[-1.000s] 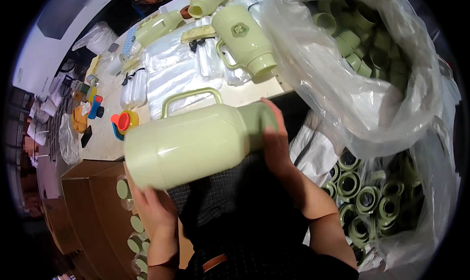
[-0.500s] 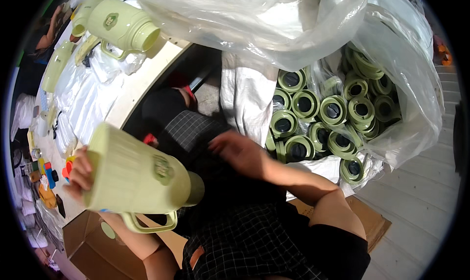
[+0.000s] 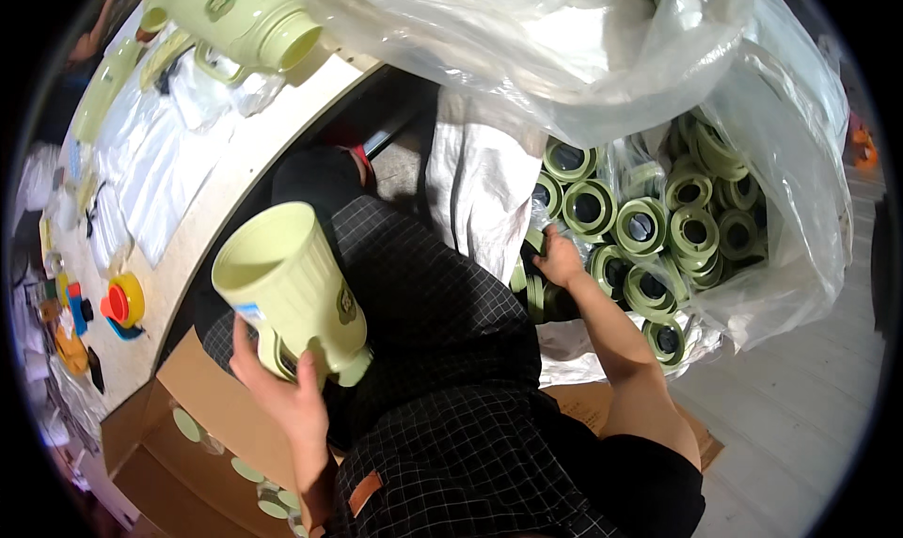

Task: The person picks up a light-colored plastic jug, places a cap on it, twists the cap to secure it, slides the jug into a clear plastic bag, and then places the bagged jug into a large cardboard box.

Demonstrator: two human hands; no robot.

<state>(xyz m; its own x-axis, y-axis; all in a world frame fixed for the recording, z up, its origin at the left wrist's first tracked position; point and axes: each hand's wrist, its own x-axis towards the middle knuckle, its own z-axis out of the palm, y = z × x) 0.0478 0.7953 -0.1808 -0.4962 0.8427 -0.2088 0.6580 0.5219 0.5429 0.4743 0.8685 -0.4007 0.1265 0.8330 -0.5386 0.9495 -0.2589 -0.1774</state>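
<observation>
A pale green thermos jug shell is tilted over my lap, its wide open end facing up and its neck pointing down. Gripping it by the handle side is my left hand, thumb and fingers closed around the handle. My right hand reaches into the left side of a plastic-lined sack, fingers closed on a green ring-shaped collar with a dark centre. Its fingertips are partly hidden. Several similar green collars lie heaped beside that hand.
Clear plastic lining bulges around the sack. To the left, a table holds another green jug, plastic bags and a red-and-yellow round item. An open cardboard box with pale green round pieces stands at lower left.
The jug has turned, so its wide open end now faces up, and my left hand has shifted to its handle. My right hand has moved right, from over my lap into the sack.
</observation>
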